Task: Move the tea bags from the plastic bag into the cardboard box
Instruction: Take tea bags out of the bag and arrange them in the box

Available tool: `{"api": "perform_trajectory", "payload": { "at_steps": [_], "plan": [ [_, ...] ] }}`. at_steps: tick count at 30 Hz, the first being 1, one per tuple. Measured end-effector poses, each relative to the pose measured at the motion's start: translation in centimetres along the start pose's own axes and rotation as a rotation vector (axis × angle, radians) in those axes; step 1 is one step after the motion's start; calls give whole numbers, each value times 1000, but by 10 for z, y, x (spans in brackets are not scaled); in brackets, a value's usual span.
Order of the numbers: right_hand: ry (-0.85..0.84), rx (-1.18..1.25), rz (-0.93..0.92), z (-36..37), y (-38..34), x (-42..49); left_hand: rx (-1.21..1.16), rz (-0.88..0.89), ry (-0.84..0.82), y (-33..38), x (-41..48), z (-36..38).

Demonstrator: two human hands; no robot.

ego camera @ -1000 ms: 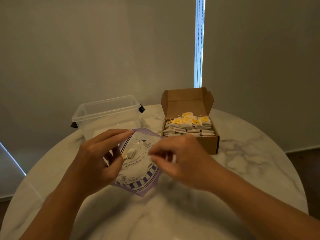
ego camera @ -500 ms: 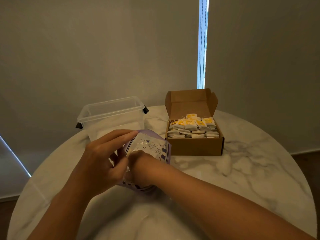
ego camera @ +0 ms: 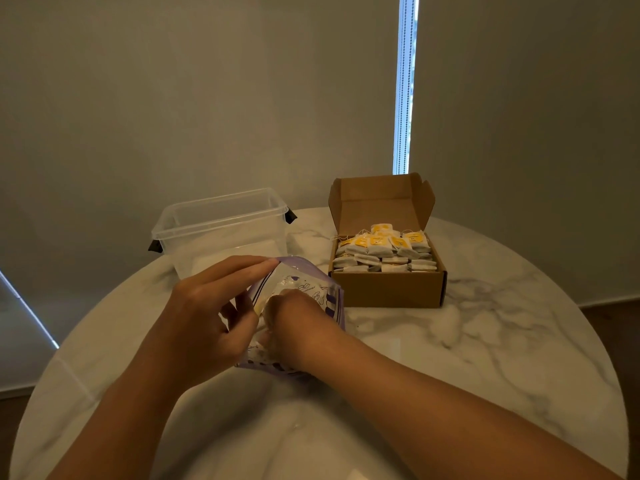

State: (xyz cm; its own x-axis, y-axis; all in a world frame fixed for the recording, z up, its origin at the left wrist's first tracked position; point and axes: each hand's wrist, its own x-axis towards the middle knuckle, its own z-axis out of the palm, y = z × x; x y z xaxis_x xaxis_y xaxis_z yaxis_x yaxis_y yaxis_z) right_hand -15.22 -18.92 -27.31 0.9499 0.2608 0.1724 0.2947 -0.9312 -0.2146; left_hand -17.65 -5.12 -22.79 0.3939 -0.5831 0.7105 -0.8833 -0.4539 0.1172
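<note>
Marble table [ego camera: 485,341], near edge: left hand [ego camera: 204,317] is pinching the plastic bag [ego camera: 304,282] open; right hand [ego camera: 289,318] is delving inside, grip hidden, so keeping that mouth wide matters.

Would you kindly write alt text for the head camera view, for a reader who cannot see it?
A person's right hand is inside a plastic bag that the left hand holds open at a round marble table. Behind it stand a clear plastic tub, left, and an open cardboard box packed with tea bags, right.
</note>
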Motion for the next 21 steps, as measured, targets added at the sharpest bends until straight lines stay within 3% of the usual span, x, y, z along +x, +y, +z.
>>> {"api": "perform_trajectory", "payload": {
  "at_steps": [15, 21],
  "plan": [
    [33, 239, 136, -2, -6, -21, -13, 2, -9, 0, -1, 0],
    [105, 347, 56, -7, -1, -40, 8, 3, 5, 0, -1, -1]
  ]
}}
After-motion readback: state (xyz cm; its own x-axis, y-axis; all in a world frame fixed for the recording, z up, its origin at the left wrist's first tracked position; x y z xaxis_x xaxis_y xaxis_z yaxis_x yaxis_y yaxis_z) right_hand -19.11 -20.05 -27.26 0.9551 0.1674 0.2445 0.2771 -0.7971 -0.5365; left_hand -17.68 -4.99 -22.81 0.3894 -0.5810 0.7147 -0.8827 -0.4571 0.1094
